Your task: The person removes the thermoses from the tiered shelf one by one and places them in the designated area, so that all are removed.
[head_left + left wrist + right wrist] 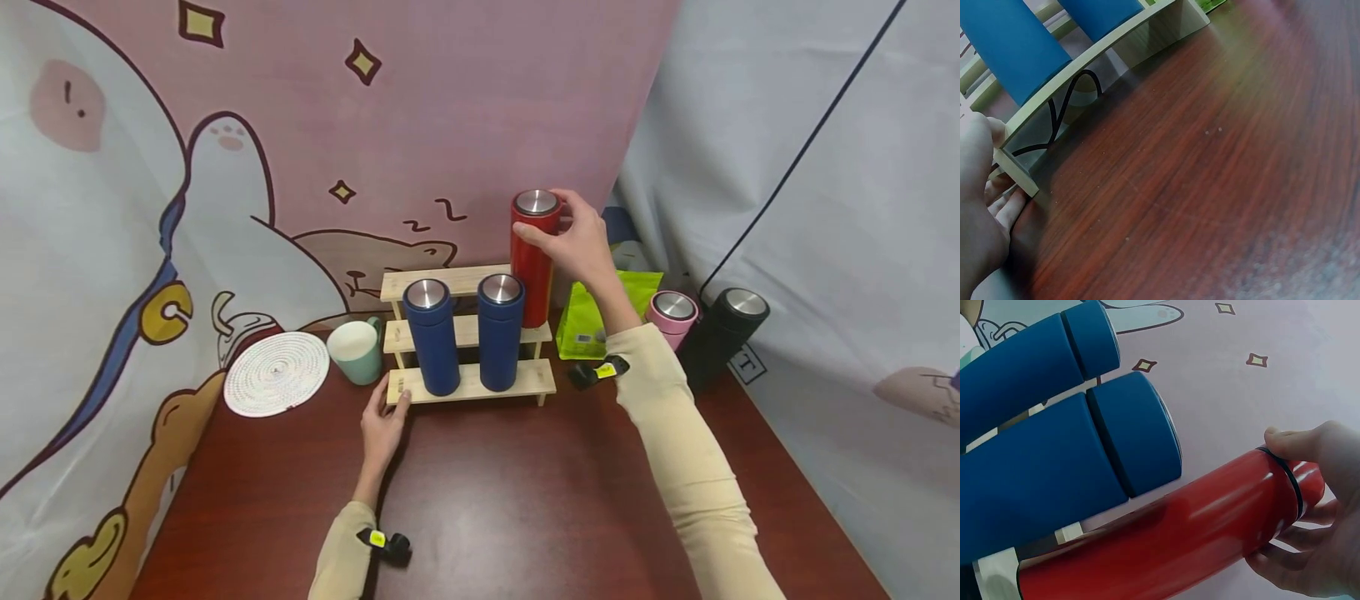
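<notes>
At the right end of the wooden rack [538,375], a red flask [534,271] is being grasped near its lid by the right hand [581,237], presumably to keep it upright. The rack's front left corner is being pinched by the left hand [383,427], seemingly for steadying. Two blue flasks [433,342] are being borne by the rack's bottom tier. The red flask's base is being partly hidden, so contact with the middle tier cannot be confirmed. Right of the rack, a pink flask [672,315] is being partly covered by the sleeve [682,425].
</notes>
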The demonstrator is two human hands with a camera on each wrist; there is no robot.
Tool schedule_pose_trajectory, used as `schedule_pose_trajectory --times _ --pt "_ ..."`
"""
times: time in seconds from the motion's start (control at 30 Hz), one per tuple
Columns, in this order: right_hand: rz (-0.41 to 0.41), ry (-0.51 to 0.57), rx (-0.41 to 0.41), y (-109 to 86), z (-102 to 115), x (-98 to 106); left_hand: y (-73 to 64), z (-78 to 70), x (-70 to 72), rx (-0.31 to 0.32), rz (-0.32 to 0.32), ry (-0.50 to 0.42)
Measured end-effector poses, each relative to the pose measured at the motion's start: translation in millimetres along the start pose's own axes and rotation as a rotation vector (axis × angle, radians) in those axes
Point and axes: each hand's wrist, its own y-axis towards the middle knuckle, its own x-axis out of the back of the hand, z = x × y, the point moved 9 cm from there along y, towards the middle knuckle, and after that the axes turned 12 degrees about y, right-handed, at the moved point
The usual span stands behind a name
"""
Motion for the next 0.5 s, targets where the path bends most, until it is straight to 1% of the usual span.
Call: schedule_pose_trajectory --times 0.3,0.5 --pt "-0.020 -0.013 -0.017 -11.0 -8.7 16.8 -0.7 -0.5 0.9 0.003 -0.008 0.010" --pt "-0.051 -0.008 -0.011 -22.0 -15.2 29.4 -0.5 -0.3 0.1 0.007 0.007 -0.003"
